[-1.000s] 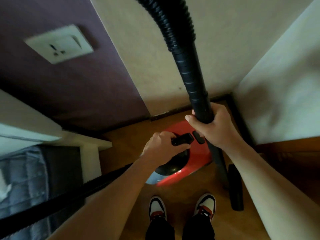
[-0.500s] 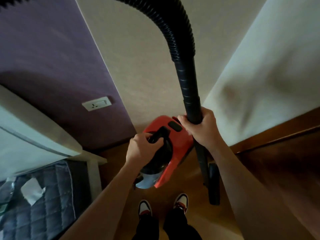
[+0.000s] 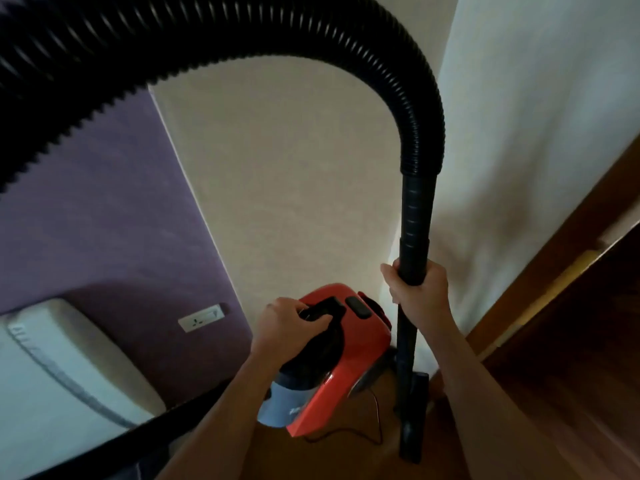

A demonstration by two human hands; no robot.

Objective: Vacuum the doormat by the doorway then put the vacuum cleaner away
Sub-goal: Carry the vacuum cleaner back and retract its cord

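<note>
A red vacuum cleaner (image 3: pixel 349 358) with a grey front hangs above the wooden floor, tilted nose down. My left hand (image 3: pixel 289 323) is closed around its black carry handle. My right hand (image 3: pixel 417 289) grips the black wand (image 3: pixel 414 237), which stands upright. The floor nozzle (image 3: pixel 414 417) at the wand's foot rests by the wall. A black ribbed hose (image 3: pixel 242 39) arcs from the wand's top across the upper view to the left. No doormat is in view.
A cream wall (image 3: pixel 294 185) and a purple wall (image 3: pixel 104 220) meet straight ahead; a wall socket (image 3: pixel 201 317) sits low on the purple one. A white padded piece of furniture (image 3: pixel 62 375) stands at left. A dark wooden door frame (image 3: pixel 554 271) runs along the right. A thin cord (image 3: pixel 363 434) trails on the floor.
Both hands have raised the vacuum cleaner off the floor. My view has tilted upward, so the hose's arc fills the top and my shoes have dropped out of sight.
</note>
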